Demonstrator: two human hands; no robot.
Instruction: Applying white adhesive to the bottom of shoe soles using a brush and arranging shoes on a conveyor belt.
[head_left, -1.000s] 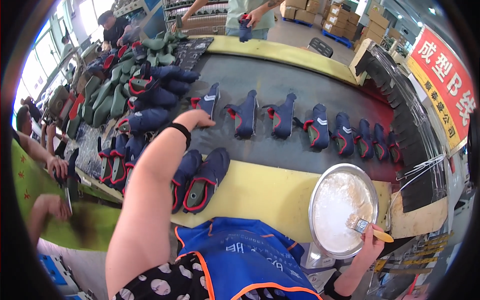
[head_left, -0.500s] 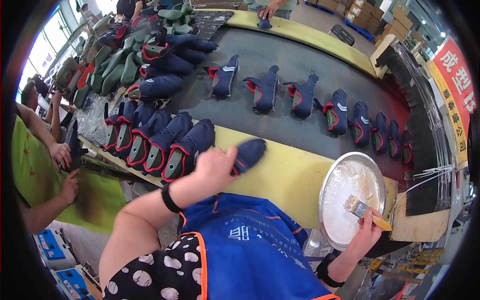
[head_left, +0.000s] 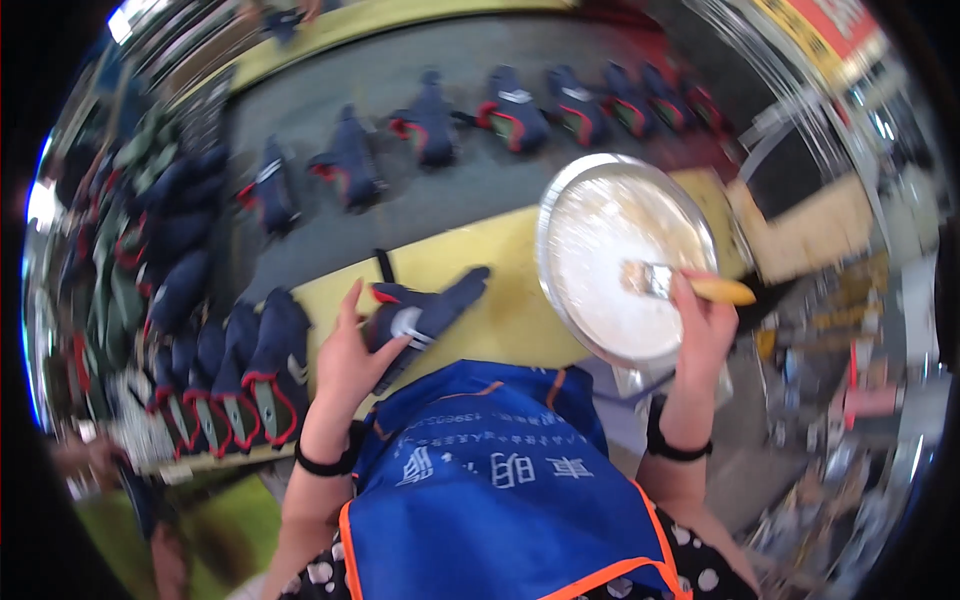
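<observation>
A dark navy shoe upper point(head_left: 432, 316) with red trim and a pale stripe lies sideways on the yellow table edge point(head_left: 512, 238) before me. My left hand point(head_left: 345, 352) is at its near-left end, thumb and fingers spread apart, the thumb reaching over the shoe's lower side. Between the fingers of my right hand point(head_left: 705, 325) is a paint brush point(head_left: 722, 290) with a yellow handle. Its bristles sit over a round metal bowl point(head_left: 546, 262) holding white paste, touching or just above the paste.
Several navy shoes point(head_left: 272, 345) stand in a row at the left edge. More are spaced along the dark conveyor belt point(head_left: 300, 110). Green shoe lasts point(head_left: 150, 140) are heaped at far left. A cardboard-coloured board point(head_left: 815, 235) lies right of the bowl. Another person's arm point(head_left: 165, 550) shows at lower left.
My view has turned rightward. My left hand was over the shoe, blurred; now its fingers are spread and the shoe lies on its side with its stripe showing. The brush stays over the bowl.
</observation>
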